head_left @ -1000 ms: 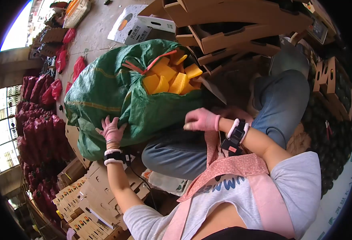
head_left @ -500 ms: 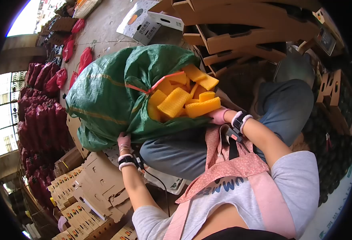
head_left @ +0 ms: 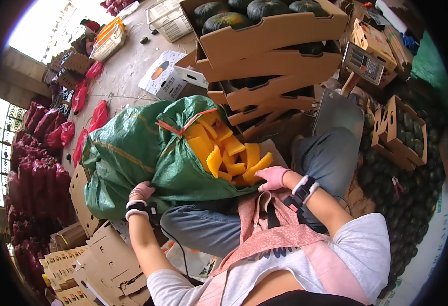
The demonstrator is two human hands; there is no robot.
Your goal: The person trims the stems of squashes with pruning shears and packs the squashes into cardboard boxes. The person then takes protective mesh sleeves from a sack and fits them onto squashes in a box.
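Note:
A large green woven sack (head_left: 127, 148) lies on its side across my lap, its mouth open toward the right and a pink-red tie around its upper edge. Yellow foam net sleeves (head_left: 234, 145) fill the opening. My left hand (head_left: 142, 190), in a pink glove, is closed on the sack's lower side. At the lower right of the mouth, my pink-gloved right hand (head_left: 273, 178) grips the sack's rim beside the nearest sleeves, with its fingertips partly hidden.
Stacked cardboard boxes (head_left: 270, 38) of dark green squashes rise behind the sack. A scale (head_left: 362, 62) stands at the upper right. Many squashes (head_left: 397, 214) lie at right. Flattened cartons (head_left: 112, 255) are at lower left, purple-red net bags (head_left: 40, 188) at far left.
Compared with the earliest frame, both hands have closed on the sack, and its mouth is spread wider with more sleeves showing. The view has shifted, showing more of the boxes and the scale.

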